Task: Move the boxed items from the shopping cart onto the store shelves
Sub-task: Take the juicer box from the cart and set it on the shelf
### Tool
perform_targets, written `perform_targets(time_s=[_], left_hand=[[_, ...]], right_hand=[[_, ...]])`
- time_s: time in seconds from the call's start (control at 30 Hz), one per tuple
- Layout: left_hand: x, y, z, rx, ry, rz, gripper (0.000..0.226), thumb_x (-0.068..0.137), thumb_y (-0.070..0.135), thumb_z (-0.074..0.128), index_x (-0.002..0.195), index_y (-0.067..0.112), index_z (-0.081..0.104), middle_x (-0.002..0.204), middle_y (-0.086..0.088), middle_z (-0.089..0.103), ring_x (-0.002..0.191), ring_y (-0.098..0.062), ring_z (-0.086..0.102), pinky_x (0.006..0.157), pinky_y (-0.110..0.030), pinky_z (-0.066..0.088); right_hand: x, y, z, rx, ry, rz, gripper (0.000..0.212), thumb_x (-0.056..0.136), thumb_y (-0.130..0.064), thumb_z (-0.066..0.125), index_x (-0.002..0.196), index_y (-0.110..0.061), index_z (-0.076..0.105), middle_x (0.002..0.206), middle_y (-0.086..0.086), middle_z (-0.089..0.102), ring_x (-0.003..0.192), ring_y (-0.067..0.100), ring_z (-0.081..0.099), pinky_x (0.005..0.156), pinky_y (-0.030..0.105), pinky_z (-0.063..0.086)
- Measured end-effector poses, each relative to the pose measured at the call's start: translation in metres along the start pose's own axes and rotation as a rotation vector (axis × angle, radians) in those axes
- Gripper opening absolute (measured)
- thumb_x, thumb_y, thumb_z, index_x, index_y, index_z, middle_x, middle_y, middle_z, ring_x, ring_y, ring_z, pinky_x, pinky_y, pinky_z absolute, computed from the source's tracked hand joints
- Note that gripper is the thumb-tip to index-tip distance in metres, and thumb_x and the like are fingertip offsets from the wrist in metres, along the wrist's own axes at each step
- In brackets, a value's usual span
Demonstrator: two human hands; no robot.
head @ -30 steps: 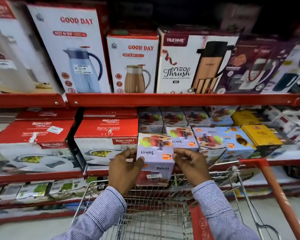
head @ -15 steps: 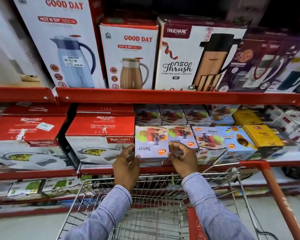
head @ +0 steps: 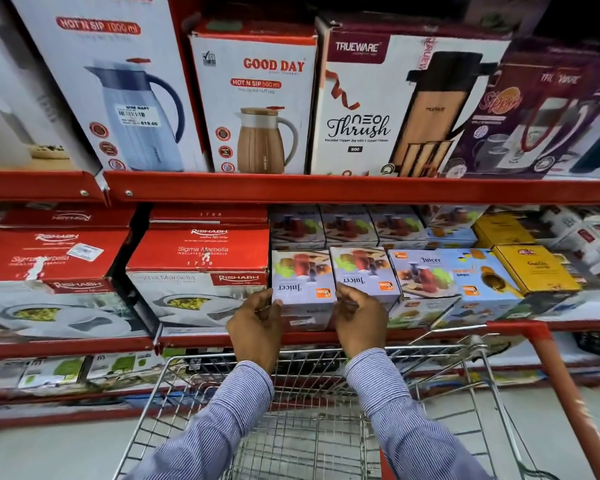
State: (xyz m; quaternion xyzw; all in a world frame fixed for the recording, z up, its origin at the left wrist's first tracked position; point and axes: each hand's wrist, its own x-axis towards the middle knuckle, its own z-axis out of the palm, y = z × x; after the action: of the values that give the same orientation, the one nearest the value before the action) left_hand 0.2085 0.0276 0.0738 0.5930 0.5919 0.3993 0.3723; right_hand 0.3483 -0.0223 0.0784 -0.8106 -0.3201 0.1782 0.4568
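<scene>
A lilac Juicer box (head: pixel 302 289) is seen standing on the middle shelf (head: pixel 326 337), at its near edge, with its printed top facing up and the word "Juicer" upside down to the viewer. It is flanked by both hands. The left hand (head: pixel 257 327) is pressed to the box's left face with the fingers curled round the near left corner, and the right hand (head: pixel 361 320) is laid against its right side, fingers bent over the near right corner. The box is thus grasped between the two hands while it rests on the shelf.

Just right of it, touching, a second Juicer box (head: pixel 364 271) is set, and further right a third Juicer box (head: pixel 423 275), a light blue box (head: pixel 478 282) and a yellow box (head: pixel 534 268) are lined up. Behind these, more juicer boxes are stacked in the far row. To the left, a red and white Rishabh casserole box (head: pixel 198 271) is placed just beside the held box.

On the upper shelf (head: pixel 326 188), a Good Day flask box (head: pixel 257 98) and a Trueware Neo Thrush box (head: pixel 395 105) are stood upright.

Nearest the viewer, a wire shopping cart (head: pixel 309 427) with a red handle (head: pixel 551 375) is parked against the shelving; striped sleeves (head: pixel 222 417) are extended over its basket, whose visible mesh floor is bare.
</scene>
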Motion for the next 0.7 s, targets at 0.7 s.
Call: perform_targets(time_s=[0.7], left_hand=[[0.007,-0.01,-0.002,-0.258,-0.022,-0.316,0.021,0.074,0.035,0.083,0.087,0.019,0.081,0.082,0.003,0.08,0.083,-0.014,0.074,0.092,-0.041,0.059]], right_hand=[[-0.016,-0.004,0.008,-0.071,0.006,-0.106,0.049,0.08,-0.006,0.065,0.128,-0.009,0.057,0.112,0.008,0.069,0.089,0.015,0.065,0.081,0.016,0.048]])
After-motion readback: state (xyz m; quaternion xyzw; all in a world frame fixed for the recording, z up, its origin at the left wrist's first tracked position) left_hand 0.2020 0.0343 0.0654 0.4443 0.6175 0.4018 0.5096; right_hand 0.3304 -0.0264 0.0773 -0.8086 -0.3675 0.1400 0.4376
